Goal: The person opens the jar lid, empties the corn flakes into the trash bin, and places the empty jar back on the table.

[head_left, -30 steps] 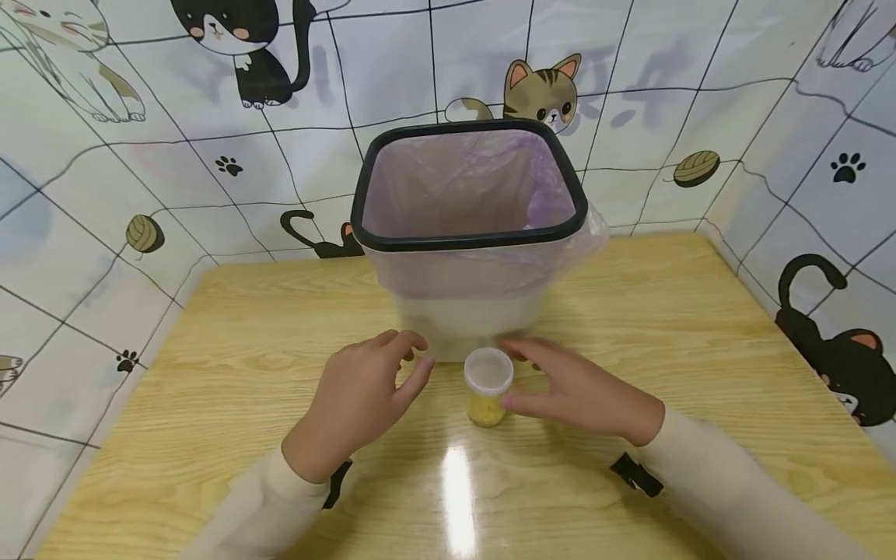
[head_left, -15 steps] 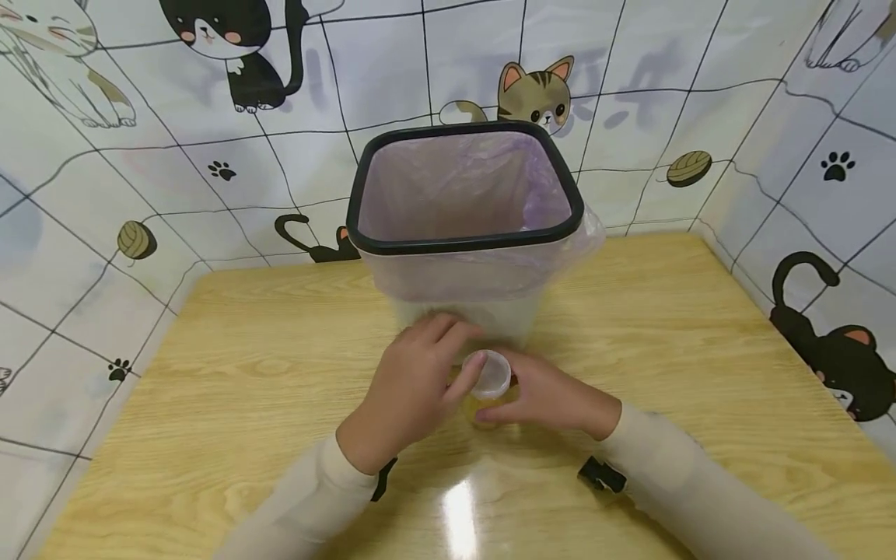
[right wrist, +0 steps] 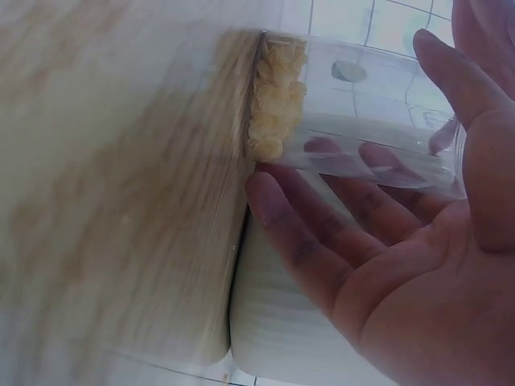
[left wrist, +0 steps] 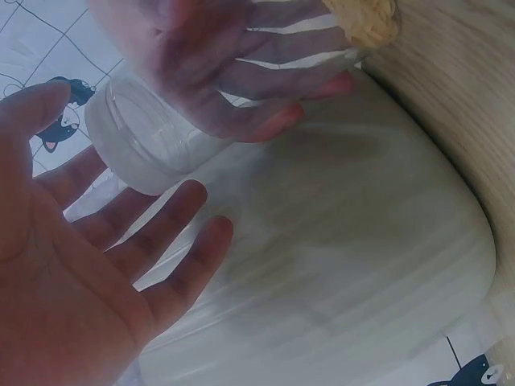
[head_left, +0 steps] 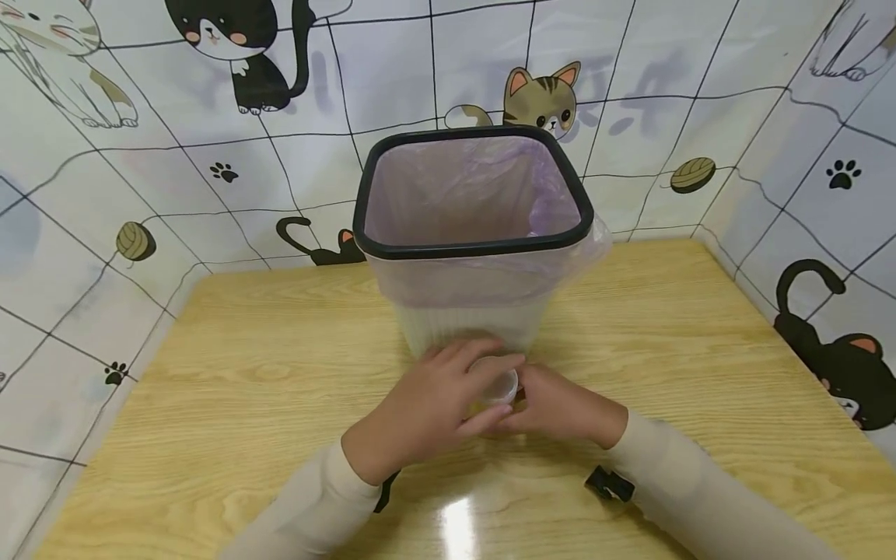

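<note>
A small clear plastic jar [right wrist: 370, 96] stands on the wooden table, with pale yellow bits [right wrist: 278, 100] at its bottom. Its translucent lid [head_left: 501, 387] shows between the two hands in the head view. My right hand [head_left: 570, 400] grips the jar's body from the right; its fingers pass behind the jar in the right wrist view. Around the lid, from the left, comes my left hand [head_left: 434, 404], fingers spread and thumb apart. In the left wrist view the lid [left wrist: 133, 137] lies between that thumb and the fingertips. In the head view the hands hide most of the jar's body.
A whitish bin [head_left: 465, 315] with a black rim and a pale purple liner bag [head_left: 455, 194] stands right behind the hands. The wooden table [head_left: 280, 350] extends to both sides. Cat-patterned sheeting [head_left: 392, 78] covers the back and sides.
My left hand has come in from the left and now reaches over the lid. My right hand has closed in around the jar. The bin has stayed in place.
</note>
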`<state>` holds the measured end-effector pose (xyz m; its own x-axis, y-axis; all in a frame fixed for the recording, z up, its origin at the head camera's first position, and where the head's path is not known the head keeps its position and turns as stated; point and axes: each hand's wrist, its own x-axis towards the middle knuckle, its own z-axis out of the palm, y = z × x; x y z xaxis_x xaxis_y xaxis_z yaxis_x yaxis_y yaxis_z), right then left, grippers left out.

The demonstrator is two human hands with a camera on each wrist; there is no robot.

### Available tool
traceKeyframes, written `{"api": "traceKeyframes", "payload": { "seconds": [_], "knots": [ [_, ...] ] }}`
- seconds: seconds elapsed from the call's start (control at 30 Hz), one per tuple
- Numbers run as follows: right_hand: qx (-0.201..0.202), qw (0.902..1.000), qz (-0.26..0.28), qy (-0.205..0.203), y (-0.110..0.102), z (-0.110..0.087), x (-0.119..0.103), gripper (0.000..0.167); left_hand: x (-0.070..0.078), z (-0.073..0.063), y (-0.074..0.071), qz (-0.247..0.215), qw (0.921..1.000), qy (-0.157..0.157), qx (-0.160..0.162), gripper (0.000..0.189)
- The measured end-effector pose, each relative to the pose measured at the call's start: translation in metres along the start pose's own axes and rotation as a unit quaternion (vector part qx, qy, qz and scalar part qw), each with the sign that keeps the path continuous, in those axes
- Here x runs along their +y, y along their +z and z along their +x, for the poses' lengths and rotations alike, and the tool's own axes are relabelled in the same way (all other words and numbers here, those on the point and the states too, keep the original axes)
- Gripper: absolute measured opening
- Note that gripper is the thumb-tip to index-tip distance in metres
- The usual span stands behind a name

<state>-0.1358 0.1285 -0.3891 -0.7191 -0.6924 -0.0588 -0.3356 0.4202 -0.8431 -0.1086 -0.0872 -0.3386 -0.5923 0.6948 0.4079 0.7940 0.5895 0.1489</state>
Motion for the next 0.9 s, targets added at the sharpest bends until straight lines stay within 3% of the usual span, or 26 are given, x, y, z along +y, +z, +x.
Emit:
{"api": "traceKeyframes", "payload": {
  "seconds": [0.13, 0.53, 0.9],
  "knots": [
    [0.001, 0.9998, -0.015, -0.008, 0.0006, 0.0007, 0.0014, 0.055, -0.0002, -0.0025, 0.0008, -0.006, 0.9996, 0.003, -0.026, 0.051],
    [0.012, 0.9986, -0.046, -0.024, 0.0017, 0.0006, 0.0032, 0.047, -0.0036, -0.002, 0.0049, -0.008, 0.9996, 0.025, -0.009, 0.043],
    [0.009, 0.9983, -0.057, -0.01, 0.0038, 0.0022, 0.005, 0.053, -0.0052, -0.0026, 0.0008, -0.011, 0.9998, 0.01, -0.012, 0.041]
  ]
}}
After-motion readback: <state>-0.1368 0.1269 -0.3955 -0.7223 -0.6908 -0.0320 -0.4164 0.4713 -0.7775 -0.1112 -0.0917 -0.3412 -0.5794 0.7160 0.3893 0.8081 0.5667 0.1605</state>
